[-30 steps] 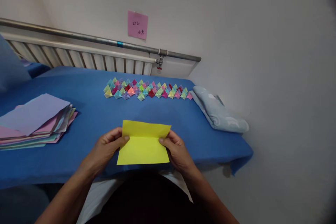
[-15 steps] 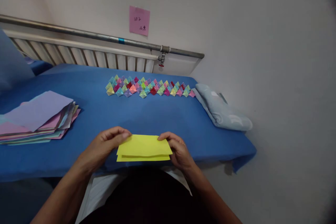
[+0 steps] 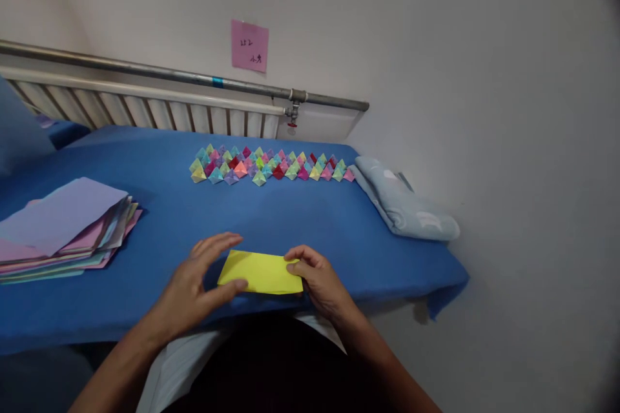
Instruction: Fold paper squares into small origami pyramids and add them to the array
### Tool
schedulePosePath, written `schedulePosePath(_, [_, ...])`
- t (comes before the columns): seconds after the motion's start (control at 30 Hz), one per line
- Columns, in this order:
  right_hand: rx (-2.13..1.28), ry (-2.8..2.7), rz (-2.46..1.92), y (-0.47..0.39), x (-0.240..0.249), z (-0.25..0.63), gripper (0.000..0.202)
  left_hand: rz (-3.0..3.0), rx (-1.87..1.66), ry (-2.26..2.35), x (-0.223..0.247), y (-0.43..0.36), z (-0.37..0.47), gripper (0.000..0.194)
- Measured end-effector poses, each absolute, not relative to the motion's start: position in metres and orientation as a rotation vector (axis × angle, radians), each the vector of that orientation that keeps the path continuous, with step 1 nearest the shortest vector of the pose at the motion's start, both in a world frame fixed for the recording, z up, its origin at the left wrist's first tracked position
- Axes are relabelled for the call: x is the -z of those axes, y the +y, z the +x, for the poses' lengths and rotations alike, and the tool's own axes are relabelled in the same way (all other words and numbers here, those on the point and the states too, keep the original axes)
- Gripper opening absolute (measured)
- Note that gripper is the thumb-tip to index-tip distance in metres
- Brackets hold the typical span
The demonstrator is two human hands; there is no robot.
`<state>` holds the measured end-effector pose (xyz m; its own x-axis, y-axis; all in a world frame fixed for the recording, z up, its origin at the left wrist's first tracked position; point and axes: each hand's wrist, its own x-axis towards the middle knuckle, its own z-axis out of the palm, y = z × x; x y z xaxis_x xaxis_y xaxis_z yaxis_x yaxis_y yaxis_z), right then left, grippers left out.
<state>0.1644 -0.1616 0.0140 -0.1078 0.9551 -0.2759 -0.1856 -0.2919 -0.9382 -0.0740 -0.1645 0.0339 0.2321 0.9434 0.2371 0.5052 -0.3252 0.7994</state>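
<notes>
A folded yellow paper (image 3: 264,273) is held above the near edge of the blue-covered surface. My right hand (image 3: 317,277) pinches its right end between thumb and fingers. At the paper's left end my left hand (image 3: 198,281) is spread, its thumb against or just over the lower left edge and its fingers raised above the upper left corner. Behind, several small folded paper pieces (image 3: 259,178) in many colours stand in close rows.
On the left lies a stack of coloured paper sheets (image 3: 68,213). A folded pale blue cloth (image 3: 402,200) rests at the right end of the blue cover (image 3: 174,219). Along the wall run a metal pipe (image 3: 165,76) and radiator, below a pink note (image 3: 249,45).
My left hand has let its grip loosen and spread its fingers. The yellow paper's lower edges now lie nearly together, and my right thumb has come onto its front. The view has shifted slightly.
</notes>
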Motion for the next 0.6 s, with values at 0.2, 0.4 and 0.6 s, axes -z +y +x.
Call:
schedulePosePath(0.2, [-1.74, -0.827, -1.158, -0.164, -0.02, 0.166, 0.02, 2.253, -1.003, 1.162, -0.03, -0.169, -0.081, 0.023])
schedulePosePath(0.4, [-1.425, -1.113, -1.183, -0.169, -0.014, 0.181, 0.044, 1.569, -0.786, 1.195, -0.035, -0.153, -0.075, 0.028])
schedulePosePath(0.6, [-1.347, -1.167, -1.316, -0.168, -0.009, 0.175, 0.05, 1.218, -0.656, 1.067, -0.03, -0.137, -0.065, 0.03])
